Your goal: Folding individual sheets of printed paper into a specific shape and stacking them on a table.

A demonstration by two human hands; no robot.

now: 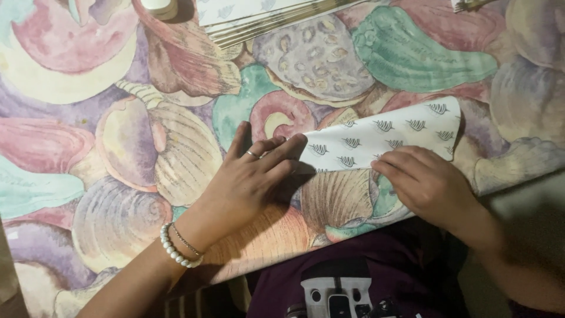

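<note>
Nearest the camera, a dark purple shirt (376, 277) with a grey and black device (341, 294) clipped at the chest, low in the frame. Just beyond, the near edge of the counter (106, 224), draped in a cloth printed with large pastel seashells in pink, teal, purple and cream.

On the left, a forearm with a white bead bracelet (173, 247) and a thin chain at the wrist. Left hand (250, 176) flat and spread wide, palm down, a ring on one finger, fingertips pressing on the left corner of a folded sheet of paper (385, 138). Gripping nothing, only pressing.

On the right, right hand (426, 182) palm down, fingers curled slightly and together, resting on the near edge of the same paper and pressing it down along the fold. No grasp around it either.

Paper white with small dark leaf-like marks in rows, lying on the counter between the two hands and stretching away to the right, its far right corner rounded and lifted a little off the cloth.

Farther off, at the far edge near the middle, a stack of similar patterned sheets (265, 17) lying flat. Left of the stack, a small white object (160, 7), cut off by the frame, too little visible to identify.
</note>
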